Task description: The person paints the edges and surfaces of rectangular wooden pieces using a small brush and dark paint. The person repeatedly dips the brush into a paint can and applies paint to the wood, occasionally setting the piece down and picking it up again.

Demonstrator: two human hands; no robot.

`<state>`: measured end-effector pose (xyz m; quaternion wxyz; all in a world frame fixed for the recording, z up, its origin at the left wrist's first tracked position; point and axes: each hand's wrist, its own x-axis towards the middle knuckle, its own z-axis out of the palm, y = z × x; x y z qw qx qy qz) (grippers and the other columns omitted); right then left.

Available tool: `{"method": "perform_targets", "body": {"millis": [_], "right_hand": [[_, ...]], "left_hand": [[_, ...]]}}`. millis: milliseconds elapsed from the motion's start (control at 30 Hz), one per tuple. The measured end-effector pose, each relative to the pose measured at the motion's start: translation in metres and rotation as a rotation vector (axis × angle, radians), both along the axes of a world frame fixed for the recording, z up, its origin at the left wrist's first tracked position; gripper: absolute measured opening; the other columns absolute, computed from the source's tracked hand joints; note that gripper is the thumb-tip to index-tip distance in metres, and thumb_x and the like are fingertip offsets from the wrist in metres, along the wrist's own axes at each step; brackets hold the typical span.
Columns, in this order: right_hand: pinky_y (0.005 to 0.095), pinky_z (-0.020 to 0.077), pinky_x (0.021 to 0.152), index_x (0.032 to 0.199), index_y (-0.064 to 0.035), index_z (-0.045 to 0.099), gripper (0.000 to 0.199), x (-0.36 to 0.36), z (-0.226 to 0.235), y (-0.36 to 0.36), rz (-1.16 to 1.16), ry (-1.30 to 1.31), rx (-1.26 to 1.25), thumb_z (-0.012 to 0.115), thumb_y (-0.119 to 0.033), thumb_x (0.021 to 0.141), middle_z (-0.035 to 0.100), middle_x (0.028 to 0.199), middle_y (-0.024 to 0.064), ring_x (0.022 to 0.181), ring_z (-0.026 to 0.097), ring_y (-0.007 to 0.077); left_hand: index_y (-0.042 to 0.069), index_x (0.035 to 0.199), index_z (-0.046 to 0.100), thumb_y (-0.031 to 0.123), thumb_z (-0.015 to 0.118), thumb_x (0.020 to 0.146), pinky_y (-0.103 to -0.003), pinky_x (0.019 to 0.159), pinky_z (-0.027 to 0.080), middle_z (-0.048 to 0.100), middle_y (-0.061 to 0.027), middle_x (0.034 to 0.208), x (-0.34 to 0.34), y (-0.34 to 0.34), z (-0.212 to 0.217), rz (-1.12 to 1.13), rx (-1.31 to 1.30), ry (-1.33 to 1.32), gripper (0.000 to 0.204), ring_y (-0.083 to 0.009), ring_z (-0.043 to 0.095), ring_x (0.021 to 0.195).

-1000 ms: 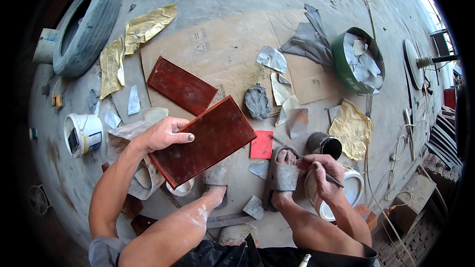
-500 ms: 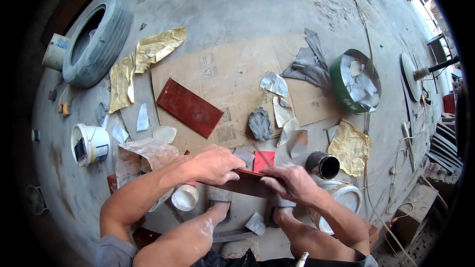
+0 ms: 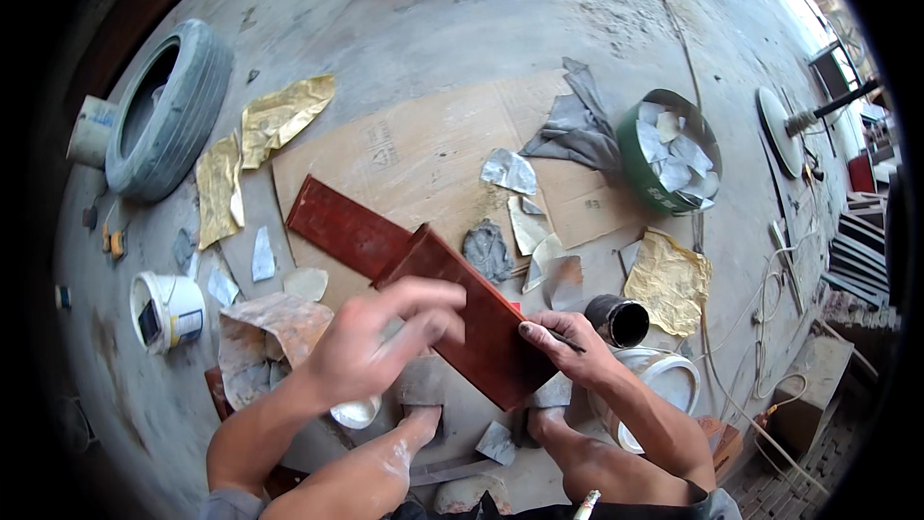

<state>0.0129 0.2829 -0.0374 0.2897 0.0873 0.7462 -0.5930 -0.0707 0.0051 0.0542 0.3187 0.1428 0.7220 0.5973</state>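
A dark red wooden panel (image 3: 462, 323) with a raised rim is tilted in front of me, above my feet. My right hand (image 3: 568, 342) grips its right edge, thumb on top, and a thin dark stick-like tool (image 3: 566, 338) is also between those fingers. My left hand (image 3: 385, 332) hovers over the panel's left side, blurred, its thumb and fingers apart and nothing visible in them. Beyond it, a second red panel (image 3: 337, 219) lies on the flat cardboard sheet (image 3: 414, 140), partly covered by the held one. A grey crumpled rag (image 3: 488, 250) lies to the right.
Sandpaper pieces (image 3: 545, 260) are scattered on the cardboard. A green round tub (image 3: 664, 188) with scraps stands right, near a black can (image 3: 621, 321) and a lidded white bucket (image 3: 664, 385). At left are a tyre (image 3: 197, 125) and a white pail (image 3: 178, 303). Cables (image 3: 760, 356) trail along the right.
The held panel has turned from nearly edge-on to showing its broad face, slanting down to the right. My left hand has let go of its edge. The view has shifted slightly.
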Motion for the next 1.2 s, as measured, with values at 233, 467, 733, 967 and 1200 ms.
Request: {"method": "perform_targets", "body": {"millis": [233, 467, 733, 967, 1200], "right_hand": [[0.0254, 0.0471, 0.086, 0.114, 0.0025, 0.070, 0.033, 0.011, -0.017, 0.003, -0.355, 0.062, -0.028, 0.061, -0.027, 0.104, 0.069, 0.099, -0.0003, 0.093, 0.059, 0.0078], [0.0217, 0.0453, 0.084, 0.116, 0.0012, 0.068, 0.032, 0.019, -0.013, 0.010, -0.591, 0.028, -0.217, 0.062, -0.028, 0.104, 0.067, 0.099, -0.0030, 0.089, 0.057, 0.0044], [0.0217, 0.0443, 0.081, 0.112, -0.0007, 0.068, 0.029, 0.024, -0.021, 0.014, -0.585, 0.104, -0.159, 0.060, -0.028, 0.105, 0.065, 0.094, -0.0046, 0.086, 0.055, 0.0041], [0.0198, 0.0432, 0.072, 0.112, -0.0006, 0.069, 0.028, 0.031, -0.033, 0.026, -0.631, 0.197, -0.105, 0.059, -0.026, 0.106, 0.064, 0.090, -0.0058, 0.077, 0.053, 0.0027], [0.0203, 0.0408, 0.075, 0.110, 0.0010, 0.069, 0.029, 0.026, -0.019, 0.020, -0.637, 0.206, -0.109, 0.059, -0.026, 0.106, 0.060, 0.089, -0.0061, 0.082, 0.050, 0.0035]], "left_hand": [[-0.010, 0.154, 0.025, 0.086, 0.041, 0.083, -0.076, 0.105, 0.021, 0.042, -0.0272, 0.154, 0.041, -0.005, 0.076, -0.684, 0.561, -0.113, 0.121, -0.0393, 0.039, 0.146], [-0.010, 0.155, 0.027, 0.098, 0.038, 0.072, -0.086, 0.091, 0.018, 0.037, -0.0260, 0.159, 0.021, -0.002, 0.079, -0.907, 0.661, -0.233, 0.136, -0.0416, 0.035, 0.148], [-0.011, 0.142, 0.045, 0.063, 0.052, 0.098, -0.056, 0.114, 0.037, 0.050, -0.0368, 0.143, 0.036, -0.011, 0.069, -0.560, 0.420, -0.090, 0.087, -0.0461, 0.043, 0.142], [-0.001, 0.143, 0.053, 0.018, 0.084, 0.078, -0.040, 0.085, 0.059, 0.066, -0.0216, 0.123, 0.032, -0.021, -0.002, -0.225, -0.247, 0.790, 0.075, -0.0348, 0.069, 0.106], [0.001, 0.135, 0.062, 0.000, 0.081, 0.077, -0.038, 0.077, 0.059, 0.072, -0.0175, 0.106, 0.031, -0.032, -0.009, -0.155, -0.176, 0.780, 0.061, -0.0314, 0.072, 0.092]]}}
